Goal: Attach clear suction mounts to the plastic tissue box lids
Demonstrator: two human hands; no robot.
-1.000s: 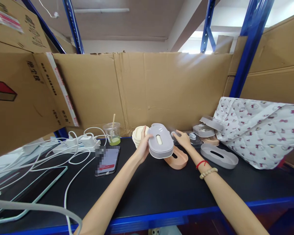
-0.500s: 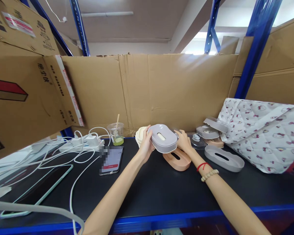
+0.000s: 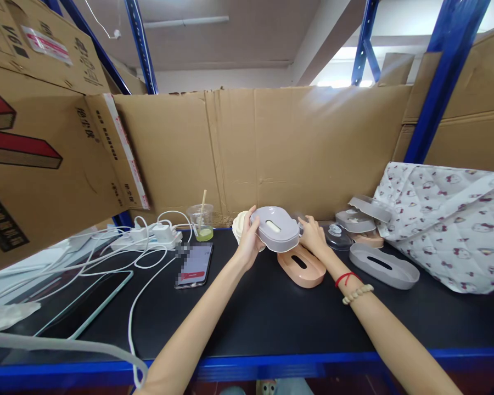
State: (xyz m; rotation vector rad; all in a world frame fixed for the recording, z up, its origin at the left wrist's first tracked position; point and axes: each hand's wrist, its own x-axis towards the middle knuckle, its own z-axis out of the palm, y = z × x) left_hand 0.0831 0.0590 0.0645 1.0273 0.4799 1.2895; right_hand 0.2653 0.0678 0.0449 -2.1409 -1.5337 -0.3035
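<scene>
My left hand (image 3: 249, 241) grips the left end of a grey oval plastic cover (image 3: 276, 236) with a slot in its top, thumb on the upper face. The cover is tilted above the table, and something whitish shows through its slot. By its right end is my right hand (image 3: 312, 235), fingers bent together around a small part that I cannot make out; a see-through edge shows near the fingertips. Beneath both, a peach oval slotted piece (image 3: 302, 277) lies on the black tabletop. Cream scalloped pieces (image 3: 237, 225) stand behind my left hand, partly hidden.
To the right lie a grey slotted tray (image 3: 382, 278), a clear dome with a knob (image 3: 337, 237), stacked grey covers (image 3: 356, 220) and a patterned white bag (image 3: 448, 230). On the left are a phone (image 3: 195, 264), a plastic cup (image 3: 205, 233), a power strip (image 3: 164, 241) and tangled white cables.
The view has shifted slightly, so most things sit farther right in it. The grey cover has turned a little in my left hand; my right hand stays beside its right end.
</scene>
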